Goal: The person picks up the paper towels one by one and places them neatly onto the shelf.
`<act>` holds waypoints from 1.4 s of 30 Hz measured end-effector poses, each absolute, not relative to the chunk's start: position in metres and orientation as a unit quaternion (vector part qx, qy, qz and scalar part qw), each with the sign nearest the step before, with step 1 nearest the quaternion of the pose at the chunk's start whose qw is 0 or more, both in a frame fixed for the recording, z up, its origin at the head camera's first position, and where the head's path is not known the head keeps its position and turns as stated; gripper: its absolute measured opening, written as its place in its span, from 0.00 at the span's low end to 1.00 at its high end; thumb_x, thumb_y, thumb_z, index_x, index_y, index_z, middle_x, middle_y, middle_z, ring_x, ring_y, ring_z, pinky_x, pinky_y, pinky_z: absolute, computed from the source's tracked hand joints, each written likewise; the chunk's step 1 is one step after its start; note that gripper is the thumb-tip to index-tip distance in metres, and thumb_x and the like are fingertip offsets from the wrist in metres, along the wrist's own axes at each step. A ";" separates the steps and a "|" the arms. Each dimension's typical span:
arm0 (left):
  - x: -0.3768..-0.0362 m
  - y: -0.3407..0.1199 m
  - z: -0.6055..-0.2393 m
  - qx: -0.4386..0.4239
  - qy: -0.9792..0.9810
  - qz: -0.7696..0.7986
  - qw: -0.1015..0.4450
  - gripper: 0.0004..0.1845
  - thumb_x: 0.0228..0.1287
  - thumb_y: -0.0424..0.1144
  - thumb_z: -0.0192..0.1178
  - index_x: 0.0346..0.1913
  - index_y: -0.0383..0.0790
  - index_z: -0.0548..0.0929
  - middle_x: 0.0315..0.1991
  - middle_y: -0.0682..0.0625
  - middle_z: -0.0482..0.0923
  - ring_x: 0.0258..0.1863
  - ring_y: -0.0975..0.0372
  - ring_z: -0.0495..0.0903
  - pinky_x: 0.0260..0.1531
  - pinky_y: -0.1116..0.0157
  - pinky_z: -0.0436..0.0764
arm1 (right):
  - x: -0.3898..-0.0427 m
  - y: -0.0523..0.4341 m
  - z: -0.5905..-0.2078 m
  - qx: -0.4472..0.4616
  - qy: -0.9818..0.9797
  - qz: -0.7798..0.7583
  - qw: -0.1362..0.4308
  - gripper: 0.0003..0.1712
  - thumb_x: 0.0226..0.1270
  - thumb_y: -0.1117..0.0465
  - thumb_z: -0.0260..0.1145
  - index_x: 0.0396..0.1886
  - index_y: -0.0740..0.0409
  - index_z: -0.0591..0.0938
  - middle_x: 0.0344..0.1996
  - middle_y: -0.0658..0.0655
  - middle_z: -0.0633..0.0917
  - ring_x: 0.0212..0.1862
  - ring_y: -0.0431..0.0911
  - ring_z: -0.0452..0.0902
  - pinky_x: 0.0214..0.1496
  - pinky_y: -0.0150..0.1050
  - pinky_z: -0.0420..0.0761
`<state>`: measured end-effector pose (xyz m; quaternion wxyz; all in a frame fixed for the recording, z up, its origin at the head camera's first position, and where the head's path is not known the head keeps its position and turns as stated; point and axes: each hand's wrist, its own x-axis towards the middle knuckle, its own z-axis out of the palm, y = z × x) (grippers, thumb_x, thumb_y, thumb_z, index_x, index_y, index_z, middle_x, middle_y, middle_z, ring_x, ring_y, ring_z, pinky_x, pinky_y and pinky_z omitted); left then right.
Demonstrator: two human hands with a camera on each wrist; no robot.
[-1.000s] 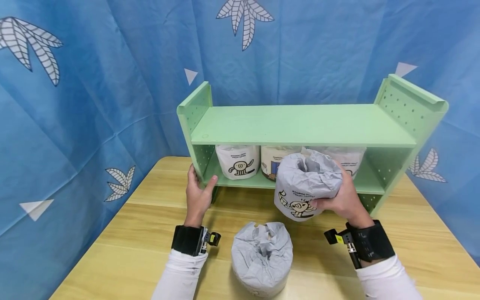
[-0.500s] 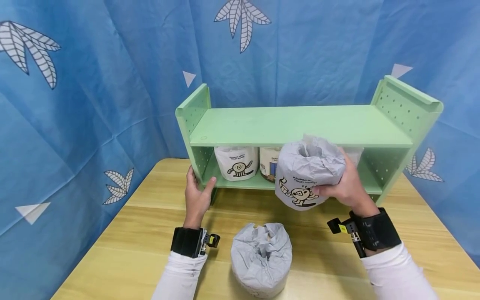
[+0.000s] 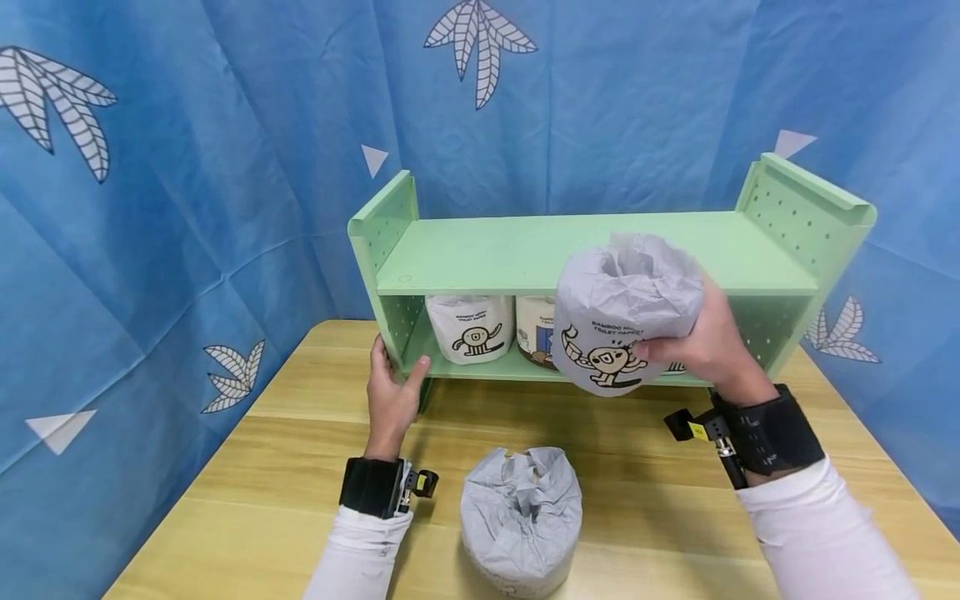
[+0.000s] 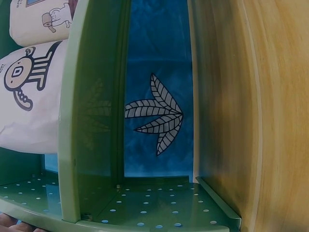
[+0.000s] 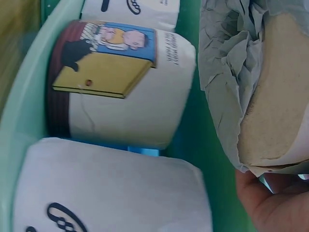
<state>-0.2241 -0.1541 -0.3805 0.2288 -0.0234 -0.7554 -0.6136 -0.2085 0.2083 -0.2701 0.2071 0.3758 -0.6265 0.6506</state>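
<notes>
In front of the green shelf, the right hand pinches a paper roll above the table; the left hand grips the shelf's side. I'd squeeze softly and mind the edge.

held roll: "bamboo … toilet paper", middle word unclear; leftmost shelved roll likewise

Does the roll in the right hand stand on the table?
No, the right hand holds the roll up before the shelf, above the table.
</notes>
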 end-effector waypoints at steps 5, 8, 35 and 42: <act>-0.223 -0.155 -0.380 -0.019 -0.758 -0.611 0.228 0.42 0.66 0.40 0.62 0.77 0.45 0.50 0.73 0.42 0.57 0.71 0.51 0.58 0.69 0.54 0.58 | -0.209 0.210 -0.259 0.379 -0.633 0.642 0.208 0.55 0.21 0.81 0.71 0.63 0.63 0.72 0.49 0.61 0.81 0.50 0.51 0.77 0.54 0.36 0.78; -0.223 -0.155 -0.380 -0.020 -0.758 -0.610 0.230 0.42 0.66 0.39 0.62 0.76 0.44 0.50 0.72 0.41 0.57 0.70 0.51 0.58 0.69 0.53 0.59 | -0.208 0.210 -0.252 0.384 -0.634 0.639 0.206 0.56 0.22 0.81 0.71 0.65 0.63 0.71 0.50 0.62 0.81 0.51 0.51 0.77 0.54 0.36 0.78; -0.222 -0.155 -0.381 -0.022 -0.761 -0.607 0.229 0.41 0.68 0.40 0.60 0.77 0.43 0.49 0.73 0.43 0.56 0.71 0.52 0.57 0.70 0.55 0.58 | -0.236 0.233 -0.205 0.389 -0.631 0.648 0.174 0.43 0.39 0.84 0.63 0.62 0.64 0.74 0.49 0.62 0.84 0.50 0.50 0.81 0.50 0.36 0.81; -0.221 -0.155 -0.380 -0.018 -0.762 -0.605 0.230 0.41 0.68 0.40 0.61 0.77 0.44 0.50 0.73 0.43 0.56 0.71 0.52 0.57 0.70 0.54 0.57 | -0.250 0.248 -0.202 0.384 -0.657 0.627 0.169 0.41 0.42 0.85 0.62 0.62 0.62 0.75 0.49 0.57 0.84 0.50 0.47 0.80 0.50 0.31 0.80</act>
